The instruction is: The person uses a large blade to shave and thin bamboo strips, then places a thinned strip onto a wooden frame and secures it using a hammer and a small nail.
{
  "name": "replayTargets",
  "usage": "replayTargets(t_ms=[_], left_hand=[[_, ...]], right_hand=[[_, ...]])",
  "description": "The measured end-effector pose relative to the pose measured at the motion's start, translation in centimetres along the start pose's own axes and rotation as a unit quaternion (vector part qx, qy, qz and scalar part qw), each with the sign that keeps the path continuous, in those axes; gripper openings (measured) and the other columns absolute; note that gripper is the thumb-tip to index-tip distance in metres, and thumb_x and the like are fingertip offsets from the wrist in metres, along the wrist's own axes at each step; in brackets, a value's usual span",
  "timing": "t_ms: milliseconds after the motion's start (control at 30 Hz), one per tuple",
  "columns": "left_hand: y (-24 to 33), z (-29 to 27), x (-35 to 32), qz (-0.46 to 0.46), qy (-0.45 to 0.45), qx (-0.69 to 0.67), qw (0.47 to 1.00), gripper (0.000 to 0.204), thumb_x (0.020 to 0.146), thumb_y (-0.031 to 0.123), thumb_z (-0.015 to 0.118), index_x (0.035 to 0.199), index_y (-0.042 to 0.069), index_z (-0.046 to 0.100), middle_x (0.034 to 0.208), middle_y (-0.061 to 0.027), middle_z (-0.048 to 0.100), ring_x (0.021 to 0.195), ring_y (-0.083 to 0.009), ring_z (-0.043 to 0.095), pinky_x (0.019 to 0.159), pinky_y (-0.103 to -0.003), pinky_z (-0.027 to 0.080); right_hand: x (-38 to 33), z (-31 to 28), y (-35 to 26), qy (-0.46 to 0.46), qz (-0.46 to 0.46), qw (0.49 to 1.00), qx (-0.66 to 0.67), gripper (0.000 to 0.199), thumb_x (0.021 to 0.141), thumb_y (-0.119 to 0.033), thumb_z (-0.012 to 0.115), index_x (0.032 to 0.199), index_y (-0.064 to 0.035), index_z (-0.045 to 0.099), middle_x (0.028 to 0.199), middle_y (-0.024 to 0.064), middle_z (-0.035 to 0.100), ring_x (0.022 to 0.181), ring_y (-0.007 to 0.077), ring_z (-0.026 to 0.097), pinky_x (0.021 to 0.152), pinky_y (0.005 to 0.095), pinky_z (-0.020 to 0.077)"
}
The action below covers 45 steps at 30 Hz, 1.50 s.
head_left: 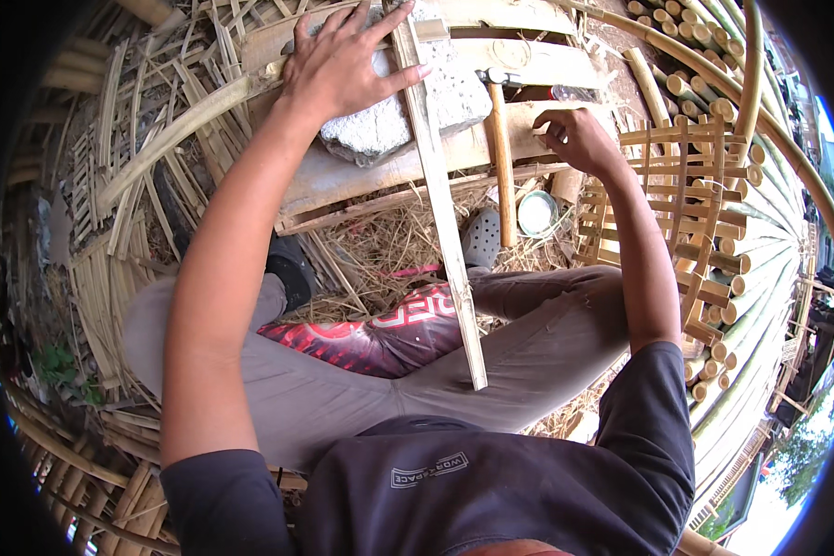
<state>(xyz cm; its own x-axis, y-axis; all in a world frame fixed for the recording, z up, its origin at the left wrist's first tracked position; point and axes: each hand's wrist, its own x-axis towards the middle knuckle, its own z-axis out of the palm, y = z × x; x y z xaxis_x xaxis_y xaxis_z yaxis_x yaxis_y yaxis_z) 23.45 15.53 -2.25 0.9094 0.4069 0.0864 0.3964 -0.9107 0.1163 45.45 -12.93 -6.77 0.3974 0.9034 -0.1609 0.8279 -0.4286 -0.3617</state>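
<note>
A long split bamboo strip (440, 176) runs from a pale, rough stone block (371, 130) down across my lap. My left hand (338, 74) lies spread over the stone's far side, its thumb across the strip and its index fingertip by the strip's upper end. To the right, my right hand (579, 139) hovers by the plank bench (519, 120), fingers loosely bent and apart, with nothing in them. Between the strip and that hand, a hammer (501, 167) rests with its dark head on the bench and its wooden handle toward me.
Bamboo slats and a curved strip (185, 125) lie at the left. A slatted bamboo frame (686, 204) stands at the right, before stacked poles (751, 306). A round tin (537, 213) and a grey clog (483, 238) are below the bench, among straw and shavings (380, 241).
</note>
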Motion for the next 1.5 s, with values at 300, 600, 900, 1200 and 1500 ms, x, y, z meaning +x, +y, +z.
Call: replayTargets(t_ms=[300,600,900,1200,1500], left_hand=[[-0.3,0.6,0.4,0.009,-0.005,-0.024,1.0,0.102,0.078,0.08,0.053,0.159,0.026,0.024,0.161,-0.0216,0.028,0.149,-0.0399,0.024,0.118,-0.063,0.023],[-1.8,4.4,1.1,0.063,0.155,0.055,0.984,0.087,0.082,0.085,0.046,0.156,0.045,0.026,0.156,-0.0193,0.039,0.145,-0.0362,0.038,0.119,-0.065,0.016],[-1.7,3.9,0.9,0.062,0.146,0.035,0.987,0.088,0.082,0.084,0.047,0.156,0.042,0.027,0.155,-0.0214,0.041,0.144,-0.0372,0.038,0.119,-0.064,0.014],[-1.7,3.9,0.9,0.062,0.139,0.035,0.988,0.088,0.081,0.084,0.048,0.156,0.043,0.027,0.155,-0.0217,0.04,0.144,-0.0387,0.038,0.119,-0.064,0.015],[-1.7,3.9,0.8,0.059,0.138,0.012,0.989,0.088,0.081,0.082,0.05,0.157,0.043,0.026,0.156,-0.0214,0.039,0.145,-0.0391,0.037,0.118,-0.066,0.015]], right_hand=[[0.2,-0.5,-0.9,-0.005,0.0,0.995,-0.096,0.027,0.085,-0.01,0.063,0.111,-0.008,0.071,0.083,0.0183,0.073,0.076,0.0337,0.071,0.072,0.0433,0.0574],[0.0,-1.2,0.0,-0.014,0.027,1.0,0.007,0.026,0.095,-0.008,0.058,0.118,-0.0075,0.071,0.081,0.0134,0.075,0.071,0.0184,0.073,0.066,0.0349,0.0576],[0.1,-1.0,0.7,0.032,0.027,0.998,0.056,0.023,0.088,-0.003,0.062,0.109,-0.003,0.071,0.079,0.0142,0.075,0.07,0.0214,0.073,0.066,0.0364,0.0576],[-0.8,-2.5,-3.6,0.049,0.039,0.989,0.136,0.019,0.097,-0.014,0.064,0.111,-0.0016,0.068,0.086,0.0108,0.075,0.08,0.0166,0.074,0.07,0.0322,0.0577],[-6.8,0.8,-13.9,-0.08,0.125,0.785,0.601,0.026,0.095,-0.026,0.071,0.106,-0.0024,0.074,0.115,0.0098,0.072,0.101,0.014,0.065,0.091,0.0305,0.0516]])
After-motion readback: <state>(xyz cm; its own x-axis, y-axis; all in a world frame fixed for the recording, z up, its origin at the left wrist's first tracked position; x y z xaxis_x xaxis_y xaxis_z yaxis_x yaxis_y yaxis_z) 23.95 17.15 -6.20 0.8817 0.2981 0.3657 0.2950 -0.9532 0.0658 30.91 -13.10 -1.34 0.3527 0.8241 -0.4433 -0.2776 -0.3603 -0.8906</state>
